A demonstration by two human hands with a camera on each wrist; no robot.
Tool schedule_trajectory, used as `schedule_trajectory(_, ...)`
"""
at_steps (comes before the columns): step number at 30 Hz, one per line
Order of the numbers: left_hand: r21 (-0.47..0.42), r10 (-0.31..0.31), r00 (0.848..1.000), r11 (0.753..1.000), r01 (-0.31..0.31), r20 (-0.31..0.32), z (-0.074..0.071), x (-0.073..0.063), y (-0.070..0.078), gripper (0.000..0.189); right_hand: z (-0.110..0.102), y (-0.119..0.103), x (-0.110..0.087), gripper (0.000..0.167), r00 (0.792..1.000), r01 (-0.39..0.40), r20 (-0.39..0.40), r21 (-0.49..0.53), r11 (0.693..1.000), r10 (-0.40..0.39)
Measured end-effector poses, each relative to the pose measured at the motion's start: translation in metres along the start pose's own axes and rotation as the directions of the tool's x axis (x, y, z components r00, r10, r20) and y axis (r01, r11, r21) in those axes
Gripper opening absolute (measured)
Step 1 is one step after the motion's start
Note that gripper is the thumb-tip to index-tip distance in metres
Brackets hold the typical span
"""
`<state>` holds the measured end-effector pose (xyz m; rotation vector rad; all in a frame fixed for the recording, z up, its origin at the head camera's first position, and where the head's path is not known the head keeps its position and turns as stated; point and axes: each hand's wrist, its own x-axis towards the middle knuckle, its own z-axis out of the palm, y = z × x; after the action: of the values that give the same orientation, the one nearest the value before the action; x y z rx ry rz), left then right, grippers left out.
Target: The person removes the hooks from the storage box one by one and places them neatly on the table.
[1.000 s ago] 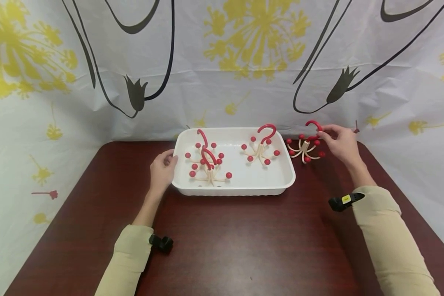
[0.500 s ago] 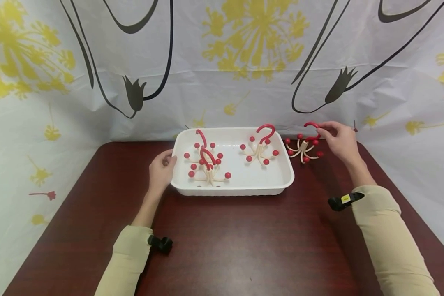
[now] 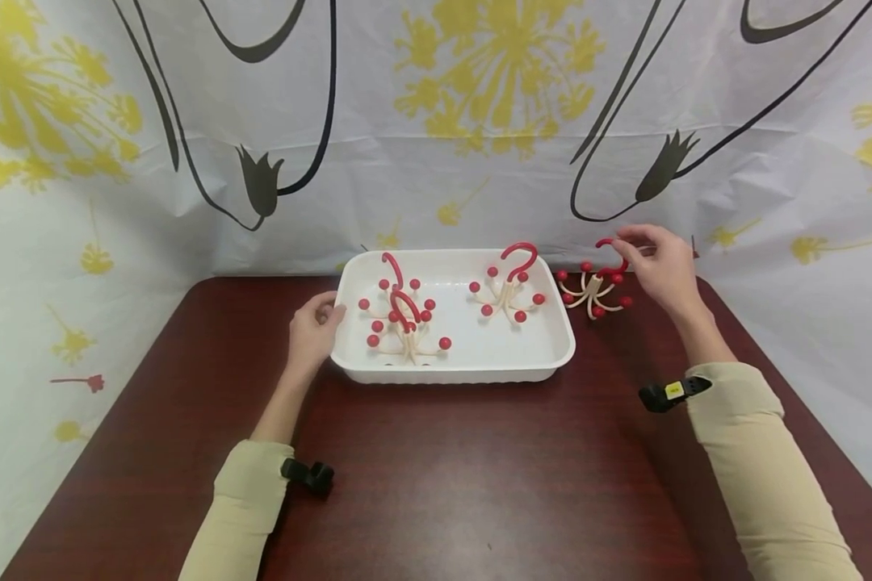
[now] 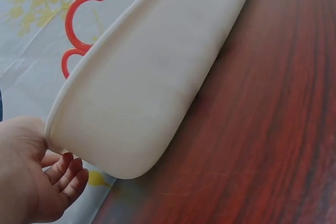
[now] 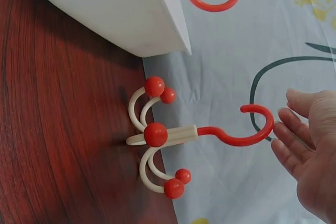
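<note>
My left hand [image 3: 311, 332] grips the left rim of a white plastic tray [image 3: 480, 355], thumb on top and fingers curled beneath, as the left wrist view also shows. Outside the tray's right end, a hook hanger [image 3: 592, 292] stands upright on the table; it has a red hook on top and several curved cream arms tipped with red balls. My right hand [image 3: 661, 265] is at its hook. In the right wrist view its thumb and fingers are spread apart, fingertips close to the hook [image 5: 262, 129]; I cannot tell whether they touch.
Inside the tray stand more such hangers: one at the right [image 3: 507, 297], one at the front left [image 3: 409, 343] and one behind it, partly hidden [image 3: 395, 270]. Beneath is a dark red-brown wooden table [image 3: 465, 468]. A patterned white cloth [image 3: 436, 177] hangs behind.
My right hand has let go of the hanger's hook and lifted slightly; the hanger stays upright beside the tray. My left hand keeps its hold on the tray rim.
</note>
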<state>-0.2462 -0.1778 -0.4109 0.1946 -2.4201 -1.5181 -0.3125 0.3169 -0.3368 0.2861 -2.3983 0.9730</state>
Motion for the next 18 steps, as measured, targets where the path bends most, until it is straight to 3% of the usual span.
schedule_trajectory(9,-0.01,-0.072,0.995,0.997,0.073,0.063,-0.006,0.003,-0.005,0.04,0.005,-0.011,0.001,0.027,1.0,0.016,0.014,0.016,1.0,-0.016)
schedule_trajectory(18,-0.001,-0.009,0.998,1.0,0.009,0.059,-0.005,0.004,-0.009,0.04,0.015,-0.019,0.002,0.026,0.998,0.028,0.051,0.028,0.999,-0.029)
